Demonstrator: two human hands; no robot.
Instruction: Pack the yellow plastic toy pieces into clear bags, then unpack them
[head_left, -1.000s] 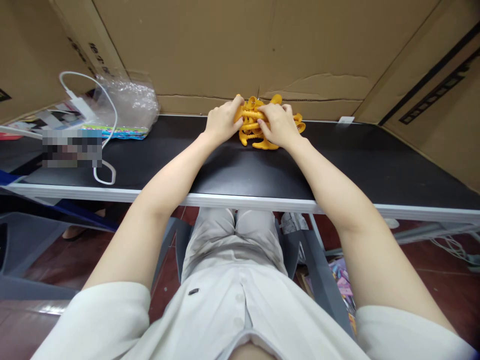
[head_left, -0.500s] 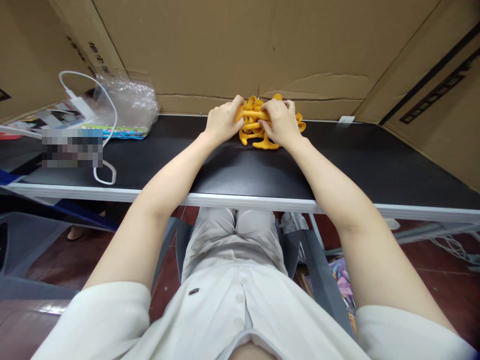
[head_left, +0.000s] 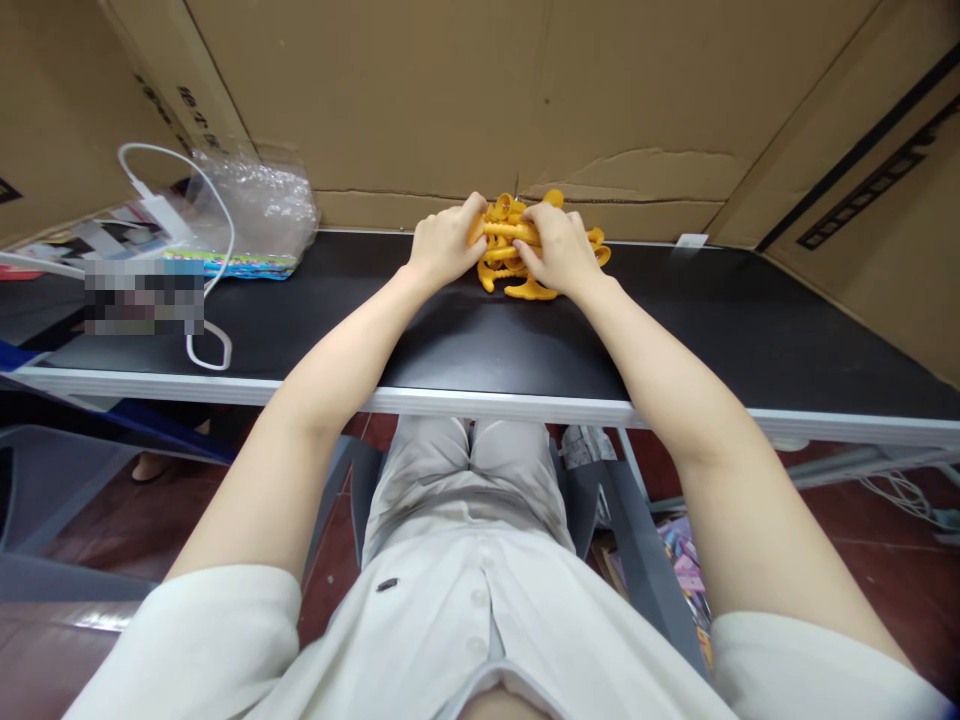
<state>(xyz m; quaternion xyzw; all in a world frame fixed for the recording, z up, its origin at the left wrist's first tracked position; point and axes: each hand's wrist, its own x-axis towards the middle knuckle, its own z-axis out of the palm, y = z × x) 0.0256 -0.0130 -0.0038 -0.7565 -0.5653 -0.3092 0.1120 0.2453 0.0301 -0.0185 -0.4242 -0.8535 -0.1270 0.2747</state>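
Note:
A heap of glossy yellow plastic pieces (head_left: 531,291) lies at the back of the black tabletop, against the cardboard. They have ridged bars, curved crosspiece ends and round cup-like parts; I cannot tell their exact kind. One ridged yellow plastic piece (head_left: 511,231) runs between my hands above the heap. My left hand (head_left: 445,240) is closed on its left end, thumb and fingers pinching it. My right hand (head_left: 559,245) curls around its right part from above, hiding that end. Cup-like yellow parts show beyond and beside the right hand.
Cardboard walls (head_left: 465,90) enclose the back and sides. On the left lie a clear plastic bag (head_left: 262,205), colourful packets (head_left: 255,266) and a white cable (head_left: 229,205). A small white piece (head_left: 691,240) sits at the back right. The table's metal edge (head_left: 495,402) crosses in front.
My right fingers have shifted slightly on the yellow plastic piece, with the fingertips drawn in a little. My left hand and the heap look almost the same.

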